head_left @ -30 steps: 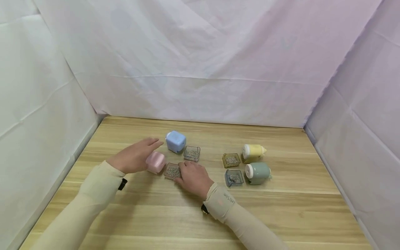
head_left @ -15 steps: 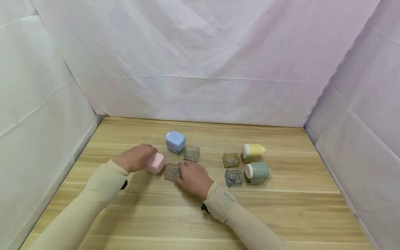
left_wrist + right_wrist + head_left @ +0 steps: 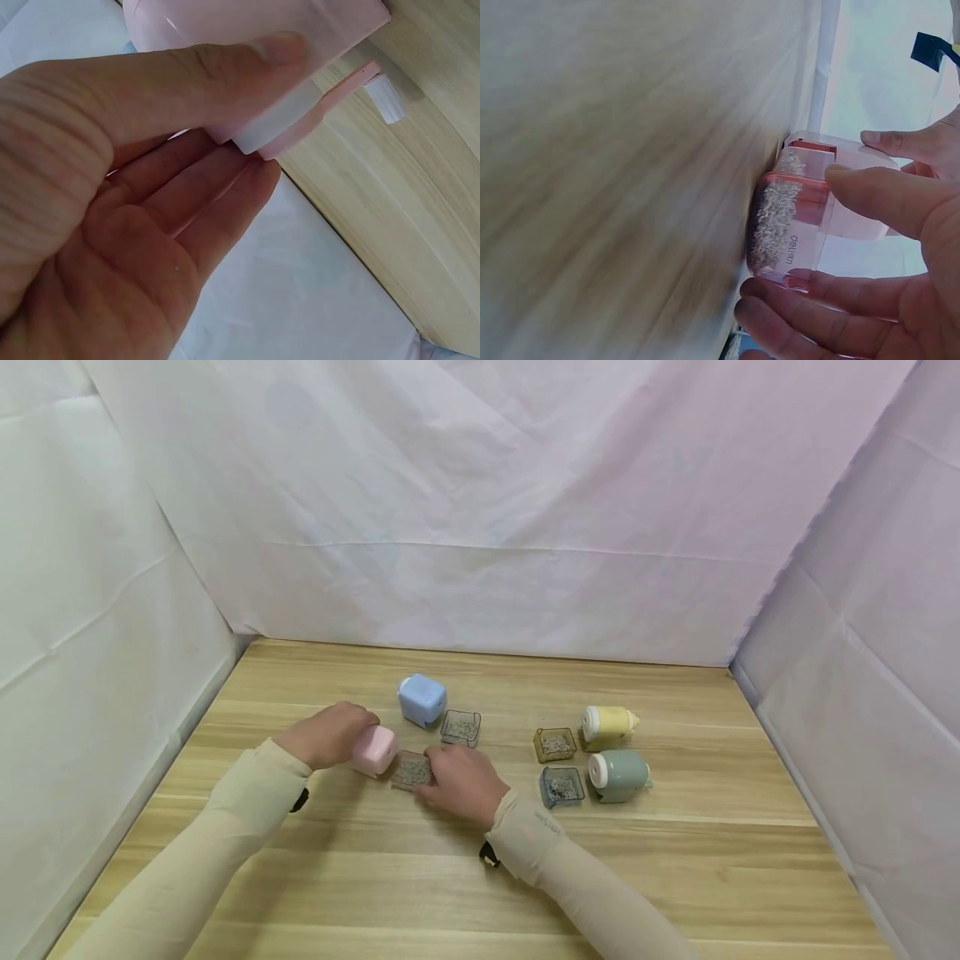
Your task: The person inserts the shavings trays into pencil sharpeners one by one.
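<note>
Wooden surface (image 3: 675, 860): left hand (image 3: 324, 737) grips pink sharpener (image 3: 374, 750); right hand (image 3: 461, 783) pinches shavings tray (image 3: 410, 770) just right of it, touching.

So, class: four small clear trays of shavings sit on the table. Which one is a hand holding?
The pink-tinted tray, beside the pink sharpener. The right hand pinches it; the other three trays lie untouched.

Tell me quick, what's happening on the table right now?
A person works at a wooden table. The left hand grips a pink sharpener; the right hand holds its clear tray of shavings right beside it, at the sharpener's open side. A blue sharpener and its tray sit just behind. To the right lie yellow and green sharpeners, each with a tray out beside it.
</note>
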Tool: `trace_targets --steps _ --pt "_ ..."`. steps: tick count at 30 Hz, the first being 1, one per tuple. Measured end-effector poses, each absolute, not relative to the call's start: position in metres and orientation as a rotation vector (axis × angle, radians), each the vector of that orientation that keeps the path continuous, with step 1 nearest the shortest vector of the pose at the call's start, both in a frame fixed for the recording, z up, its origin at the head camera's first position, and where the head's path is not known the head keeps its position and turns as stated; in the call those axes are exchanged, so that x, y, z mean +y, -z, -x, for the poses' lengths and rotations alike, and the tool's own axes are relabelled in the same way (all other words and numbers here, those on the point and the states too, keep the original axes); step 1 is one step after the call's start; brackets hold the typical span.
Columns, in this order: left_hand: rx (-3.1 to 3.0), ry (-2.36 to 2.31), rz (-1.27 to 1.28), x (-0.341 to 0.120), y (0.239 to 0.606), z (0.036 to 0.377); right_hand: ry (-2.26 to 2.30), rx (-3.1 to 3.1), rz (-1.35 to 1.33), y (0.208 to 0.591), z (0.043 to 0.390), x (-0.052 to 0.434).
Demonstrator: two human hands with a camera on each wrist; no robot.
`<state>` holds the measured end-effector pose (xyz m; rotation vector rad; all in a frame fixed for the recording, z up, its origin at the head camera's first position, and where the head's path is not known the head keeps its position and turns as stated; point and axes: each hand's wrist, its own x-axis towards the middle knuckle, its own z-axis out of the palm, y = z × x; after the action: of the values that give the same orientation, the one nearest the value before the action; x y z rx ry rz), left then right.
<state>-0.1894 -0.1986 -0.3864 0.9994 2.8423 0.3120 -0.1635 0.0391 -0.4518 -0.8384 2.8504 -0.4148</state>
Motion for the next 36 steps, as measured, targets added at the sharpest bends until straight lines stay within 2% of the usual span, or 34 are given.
trace_targets --steps 19,36 --pt "2.806 -0.316 -0.885 -0.192 0.383 0.193 0.357 2.869 0.876 0.45 0.177 0.014" --pt "2.83 -0.302 -0.928 -0.195 0.383 0.191 0.414 2.859 0.878 0.452 0.18 0.002"
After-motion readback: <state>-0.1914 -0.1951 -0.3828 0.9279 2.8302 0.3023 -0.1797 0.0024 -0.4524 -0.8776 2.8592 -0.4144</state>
